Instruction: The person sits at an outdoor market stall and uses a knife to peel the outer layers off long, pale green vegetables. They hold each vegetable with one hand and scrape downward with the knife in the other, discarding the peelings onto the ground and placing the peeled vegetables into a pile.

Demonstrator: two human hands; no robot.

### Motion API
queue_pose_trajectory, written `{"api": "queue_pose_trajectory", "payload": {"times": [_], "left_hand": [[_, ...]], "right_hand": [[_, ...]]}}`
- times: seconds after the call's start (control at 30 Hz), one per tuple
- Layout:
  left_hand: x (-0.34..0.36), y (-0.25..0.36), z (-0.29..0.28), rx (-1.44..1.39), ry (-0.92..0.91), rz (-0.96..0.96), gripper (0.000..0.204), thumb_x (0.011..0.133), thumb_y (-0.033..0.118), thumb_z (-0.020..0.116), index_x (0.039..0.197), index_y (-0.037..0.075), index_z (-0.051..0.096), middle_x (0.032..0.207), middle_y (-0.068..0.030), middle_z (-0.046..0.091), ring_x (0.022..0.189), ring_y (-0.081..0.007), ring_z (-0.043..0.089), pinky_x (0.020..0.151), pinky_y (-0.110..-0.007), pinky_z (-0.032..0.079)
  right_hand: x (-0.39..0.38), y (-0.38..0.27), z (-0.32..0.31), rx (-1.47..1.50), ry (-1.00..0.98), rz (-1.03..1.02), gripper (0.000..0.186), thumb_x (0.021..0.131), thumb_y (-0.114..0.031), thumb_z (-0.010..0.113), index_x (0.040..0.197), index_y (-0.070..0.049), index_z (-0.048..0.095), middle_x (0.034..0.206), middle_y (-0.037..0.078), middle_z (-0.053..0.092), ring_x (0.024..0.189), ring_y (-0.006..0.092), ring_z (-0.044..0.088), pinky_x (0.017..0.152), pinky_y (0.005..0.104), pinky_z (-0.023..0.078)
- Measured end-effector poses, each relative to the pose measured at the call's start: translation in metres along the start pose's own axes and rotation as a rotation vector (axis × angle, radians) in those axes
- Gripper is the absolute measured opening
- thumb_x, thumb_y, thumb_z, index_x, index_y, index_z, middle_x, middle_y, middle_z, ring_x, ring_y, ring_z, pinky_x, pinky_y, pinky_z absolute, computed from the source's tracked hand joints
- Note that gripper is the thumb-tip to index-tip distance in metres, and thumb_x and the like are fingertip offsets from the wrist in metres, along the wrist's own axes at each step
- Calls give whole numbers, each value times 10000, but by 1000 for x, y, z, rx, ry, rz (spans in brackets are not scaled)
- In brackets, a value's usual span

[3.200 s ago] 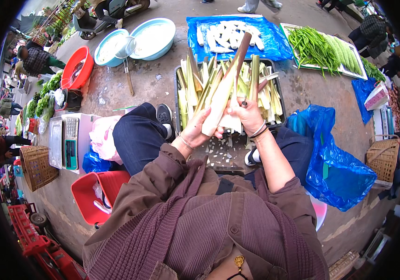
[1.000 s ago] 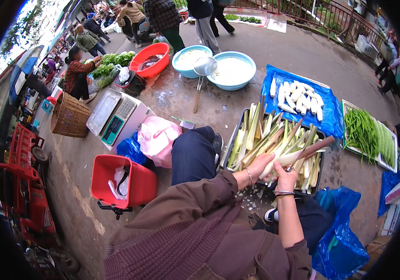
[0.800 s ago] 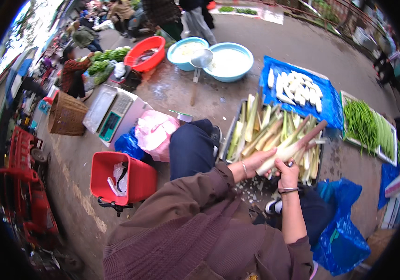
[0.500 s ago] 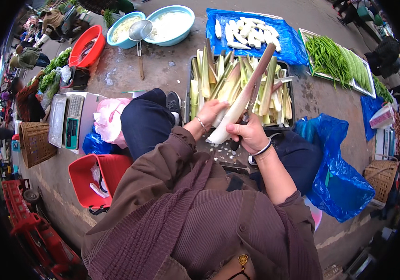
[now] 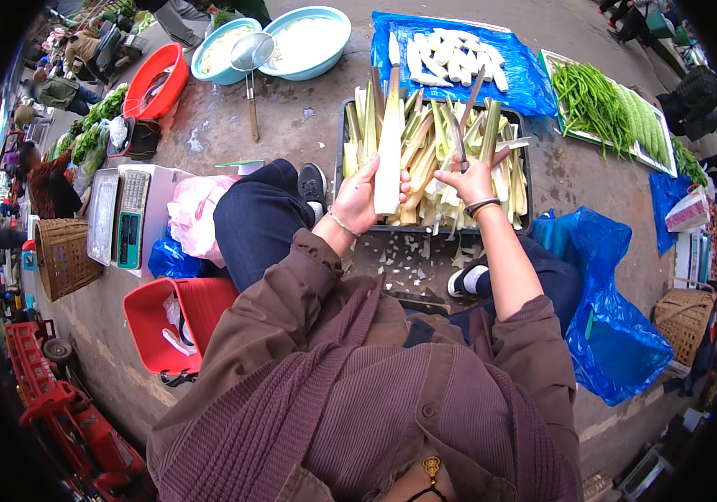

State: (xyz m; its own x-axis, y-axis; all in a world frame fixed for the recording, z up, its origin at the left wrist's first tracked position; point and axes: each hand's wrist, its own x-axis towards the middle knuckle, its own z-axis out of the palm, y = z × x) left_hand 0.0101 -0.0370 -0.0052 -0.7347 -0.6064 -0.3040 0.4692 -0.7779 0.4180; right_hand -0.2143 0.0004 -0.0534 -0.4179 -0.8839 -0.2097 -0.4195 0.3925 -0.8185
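Note:
My left hand (image 5: 358, 201) is wrapped round the pale lower part of a long water bamboo shoot (image 5: 389, 155), which stands nearly upright with its brownish top pointing away from me. To the right, apart from the shoot, my right hand (image 5: 473, 181) grips a knife (image 5: 456, 138); its handle is mostly hidden in the fist and its blade points away. Both hands are over the near part of a black crate (image 5: 528, 205) heaped with peeled-off green and cream husks (image 5: 425, 188). Small white scraps (image 5: 400, 259) lie on the ground between my feet.
Peeled white shoots (image 5: 459, 58) lie on a blue plastic sheet (image 5: 530, 88) beyond the crate. Two blue basins (image 5: 312, 71), a strainer (image 5: 252, 109) and an orange basin (image 5: 158, 96) stand far left. A scale (image 5: 128, 222) and red bin (image 5: 153, 322) are left; a blue bag (image 5: 601, 318) lies right.
The shoot has swung from a slant across both hands to nearly upright in my left hand. My right hand with the knife has moved away from it, forward and right.

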Motion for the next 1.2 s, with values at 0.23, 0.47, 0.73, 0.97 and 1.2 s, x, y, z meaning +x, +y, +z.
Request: {"api": "queue_pose_trajectory", "payload": {"times": [0.23, 0.47, 0.73, 0.97, 1.2], "left_hand": [[-14, -1, 19, 180, -45, 45, 366, 914, 230, 430, 1226, 48, 366, 916, -114, 554, 741, -215, 587, 686, -359, 519], [-23, -28, 51, 1159, 183, 395, 632, 763, 137, 677, 1285, 51, 330, 976, -91, 544, 788, -139, 579, 638, -274, 512], [-35, -13, 70, 706, 54, -65, 300, 868, 256, 591, 1065, 56, 488, 717, -17, 573, 524, -76, 546, 429, -202, 438], [-25, -37, 63, 1402, 356, 385, 355, 831, 310, 639, 932, -5, 513, 615, -71, 575, 479, -116, 572, 429, -262, 446], [-23, -45, 63, 1639, 442, 491, 409, 805, 335, 632, 935, -26, 492, 706, -252, 600, 708, -431, 596, 613, -473, 469]], "right_hand": [[-17, -19, -23, 245, -43, 52, 381, 737, -256, 731, 967, 26, 619, 776, 81, 660, 484, 83, 492, 422, 234, 404], [-56, -97, -21, 672, -229, 53, 374, 771, -222, 697, 997, 49, 572, 727, 29, 593, 524, 43, 495, 395, 159, 366], [-62, -99, -33, 864, -332, 1, 202, 760, -115, 617, 901, 24, 579, 697, 15, 549, 500, 48, 473, 407, 167, 375], [-60, -97, -23, 496, -122, -160, 167, 717, -109, 602, 807, 29, 574, 674, 10, 565, 542, 72, 487, 468, 240, 416], [-56, -90, -7, 393, 65, -147, 135, 701, -99, 597, 733, 32, 593, 592, 50, 583, 531, 112, 541, 506, 282, 440]]}}
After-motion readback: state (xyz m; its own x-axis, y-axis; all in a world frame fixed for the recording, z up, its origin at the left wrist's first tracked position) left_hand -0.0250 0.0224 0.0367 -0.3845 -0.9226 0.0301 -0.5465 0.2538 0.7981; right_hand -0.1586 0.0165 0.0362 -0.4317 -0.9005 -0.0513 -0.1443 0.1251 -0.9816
